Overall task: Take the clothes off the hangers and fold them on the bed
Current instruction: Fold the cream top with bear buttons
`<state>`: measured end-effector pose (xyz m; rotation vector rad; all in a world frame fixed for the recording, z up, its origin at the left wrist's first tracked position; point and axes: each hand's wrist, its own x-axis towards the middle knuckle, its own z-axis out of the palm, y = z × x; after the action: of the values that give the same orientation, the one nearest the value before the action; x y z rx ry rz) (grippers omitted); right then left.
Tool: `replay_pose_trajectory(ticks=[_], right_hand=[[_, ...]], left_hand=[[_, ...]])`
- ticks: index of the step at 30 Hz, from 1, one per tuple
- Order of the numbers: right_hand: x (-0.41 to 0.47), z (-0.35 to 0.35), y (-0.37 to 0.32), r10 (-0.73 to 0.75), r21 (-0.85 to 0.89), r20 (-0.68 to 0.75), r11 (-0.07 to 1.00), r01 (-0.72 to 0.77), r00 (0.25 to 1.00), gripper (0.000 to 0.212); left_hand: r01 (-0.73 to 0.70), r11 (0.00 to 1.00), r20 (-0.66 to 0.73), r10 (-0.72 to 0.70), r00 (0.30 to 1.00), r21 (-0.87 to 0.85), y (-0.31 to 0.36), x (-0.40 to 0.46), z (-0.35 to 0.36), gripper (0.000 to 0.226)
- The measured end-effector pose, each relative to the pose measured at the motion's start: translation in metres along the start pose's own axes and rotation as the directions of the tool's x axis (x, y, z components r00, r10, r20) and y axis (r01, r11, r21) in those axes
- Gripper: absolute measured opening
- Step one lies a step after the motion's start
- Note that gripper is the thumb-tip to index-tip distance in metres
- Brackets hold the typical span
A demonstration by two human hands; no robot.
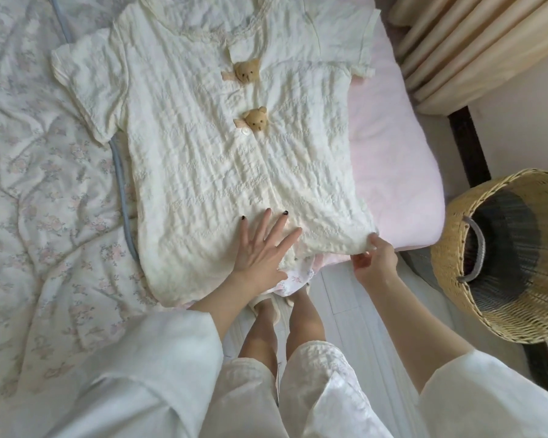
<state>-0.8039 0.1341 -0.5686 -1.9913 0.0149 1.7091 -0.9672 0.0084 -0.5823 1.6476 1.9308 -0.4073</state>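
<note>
At the near edge of the bed (402, 172), our left hand (260, 248) presses flat with straight, spread fingers on the hem of the cream shirt (234, 153), while our right hand (375, 257) pinches the hem's corner between thumb and fingers. The shirt lies spread face up, off any hanger and unfolded, so we judge folding has yet to start. Beyond it are a floral quilt (45, 184) toward the far-left corner, a wicker basket (503, 263) on the floor and curtains (475, 42).
</note>
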Motion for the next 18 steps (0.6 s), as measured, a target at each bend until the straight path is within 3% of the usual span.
replay_pose_trajectory(ticks=[5,10,15,18], right_hand=[[0.015,-0.012,-0.015,-0.152,-0.072,0.016,0.986,0.153,0.988,0.023],[0.016,-0.009,-0.009,-0.020,-0.005,-0.028,1.000,0.020,0.999,0.010],[0.010,-0.015,-0.020,0.036,0.206,0.048,0.977,-0.045,0.998,0.004],[0.010,-0.022,-0.030,0.031,0.283,0.079,0.958,-0.052,0.996,0.019]], left_hand=[[0.072,0.992,-0.002,-0.072,0.997,0.104,0.009,0.007,-0.003,0.078],[0.031,0.981,-0.091,-0.014,0.996,0.192,0.001,0.017,-0.007,0.072],[0.042,0.946,-0.020,-0.038,0.999,0.322,0.019,0.046,-0.016,0.089],[-0.036,0.955,-0.104,0.069,0.992,0.296,0.031,0.058,-0.022,0.063]])
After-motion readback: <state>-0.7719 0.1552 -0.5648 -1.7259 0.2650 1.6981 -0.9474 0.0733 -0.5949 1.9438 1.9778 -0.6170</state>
